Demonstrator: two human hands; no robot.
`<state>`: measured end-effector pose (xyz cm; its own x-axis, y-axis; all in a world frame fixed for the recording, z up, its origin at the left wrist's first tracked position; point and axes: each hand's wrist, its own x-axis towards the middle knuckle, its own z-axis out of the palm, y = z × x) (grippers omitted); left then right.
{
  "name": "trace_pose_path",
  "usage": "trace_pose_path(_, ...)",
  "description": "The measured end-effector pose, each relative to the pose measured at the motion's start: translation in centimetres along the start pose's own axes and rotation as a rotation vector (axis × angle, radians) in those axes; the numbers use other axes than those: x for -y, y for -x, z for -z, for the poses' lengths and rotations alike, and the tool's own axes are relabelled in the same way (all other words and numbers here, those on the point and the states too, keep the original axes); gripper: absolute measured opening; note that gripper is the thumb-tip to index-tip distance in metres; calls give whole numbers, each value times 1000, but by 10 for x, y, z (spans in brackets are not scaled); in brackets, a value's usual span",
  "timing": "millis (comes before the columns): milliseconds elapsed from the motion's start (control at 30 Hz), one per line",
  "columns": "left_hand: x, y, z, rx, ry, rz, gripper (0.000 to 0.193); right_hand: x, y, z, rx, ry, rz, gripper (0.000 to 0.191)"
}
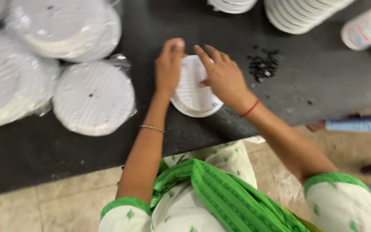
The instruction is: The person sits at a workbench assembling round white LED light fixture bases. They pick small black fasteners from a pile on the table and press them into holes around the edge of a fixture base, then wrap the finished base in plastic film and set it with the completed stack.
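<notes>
The thin white ribbed paper plate (194, 92) on the black desk (314, 81) looks light, flimsy; left hand (168, 68) grip clamps its 10 o'clock rim, right hand (224, 79) presses flat, fingers together.

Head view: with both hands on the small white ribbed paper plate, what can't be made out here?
- Small white ribbed paper plate: upper part hidden under left hand and right hand.
- Dark crumbs on black counter: blurred, kind unclear.
- Stacked white plates: cut off by top edge.

Left hand (168, 68) and right hand (223, 78) reach forward together (fingers curled).
</notes>
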<state>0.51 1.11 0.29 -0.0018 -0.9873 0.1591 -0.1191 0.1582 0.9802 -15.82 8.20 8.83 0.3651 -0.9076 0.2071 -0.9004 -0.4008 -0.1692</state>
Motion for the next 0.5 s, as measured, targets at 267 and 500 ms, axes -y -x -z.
trace_pose_path(267,-14,9,8,97,33,-45,51,-9,100,-2,-361,-400,-458,27)
trace_pose_path(500,-15,10,6,111,3,-31,53,-71,128,-10,-452,-243,-571,15)
